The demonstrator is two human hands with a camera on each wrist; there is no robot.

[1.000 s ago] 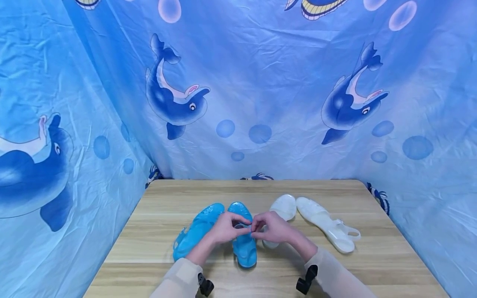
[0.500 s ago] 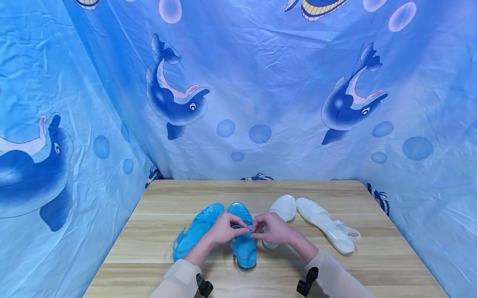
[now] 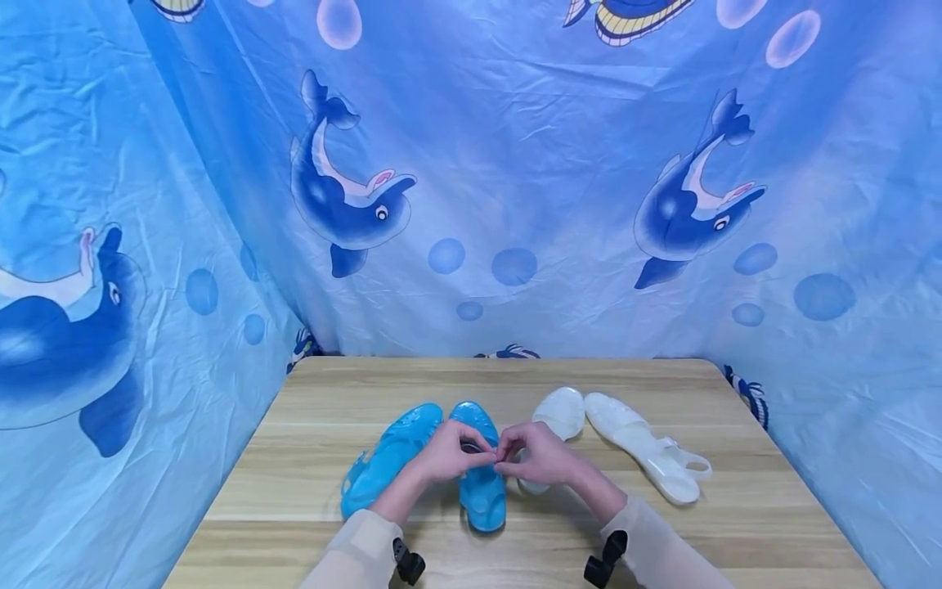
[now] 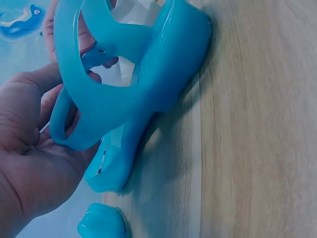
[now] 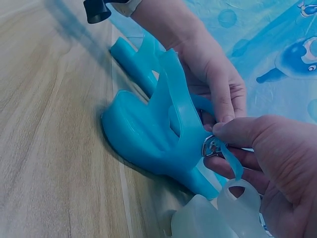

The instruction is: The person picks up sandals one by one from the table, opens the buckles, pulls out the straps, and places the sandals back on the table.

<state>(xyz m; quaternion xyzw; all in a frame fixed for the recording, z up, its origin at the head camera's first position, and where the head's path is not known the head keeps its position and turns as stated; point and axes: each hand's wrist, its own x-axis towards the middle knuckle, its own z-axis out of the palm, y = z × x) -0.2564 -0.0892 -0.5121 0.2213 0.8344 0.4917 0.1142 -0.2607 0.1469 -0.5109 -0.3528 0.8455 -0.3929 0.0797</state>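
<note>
Near the table's front edge, both hands meet over a blue sandal: the left hand curls round its strap, while the right hand pinches the buckle. Another blue sandal lies left, white sandals right. Behind hangs a dolphin-print curtain.

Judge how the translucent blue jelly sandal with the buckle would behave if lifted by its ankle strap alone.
The translucent blue jelly sandal is probably light. Its thin blue ankle strap curls beyond the small metal buckle, so it would likely flex and let the sole dangle. The glossy plastic may feel slippery.
</note>
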